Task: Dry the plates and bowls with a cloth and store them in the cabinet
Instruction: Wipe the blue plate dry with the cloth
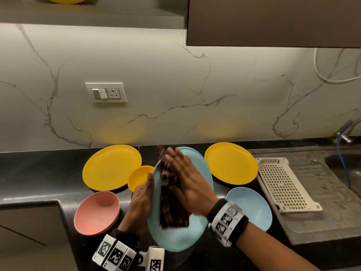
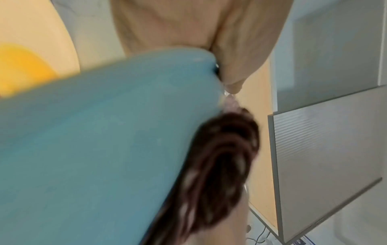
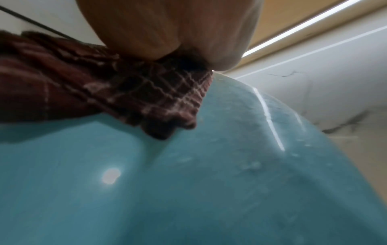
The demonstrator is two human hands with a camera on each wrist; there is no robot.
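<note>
black surface (image 1: 39, 173), marble wall (image 1: 175, 85); teal plate (image 1: 203, 173) gripped by left hand (image 1: 141, 198); checked cloth (image 1: 172, 204) pressed flat by right hand (image 1: 187, 180).

Marble-veined wall (image 1: 175, 85), wall socket (image 1: 106, 92), black counter (image 1: 39, 173), steel sink (image 1: 341, 169)

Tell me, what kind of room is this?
Most likely a home kitchen: a black stone counter under a marble-look backsplash, a steel sink with tap, and coloured plastic plates and bowls laid out.
</note>
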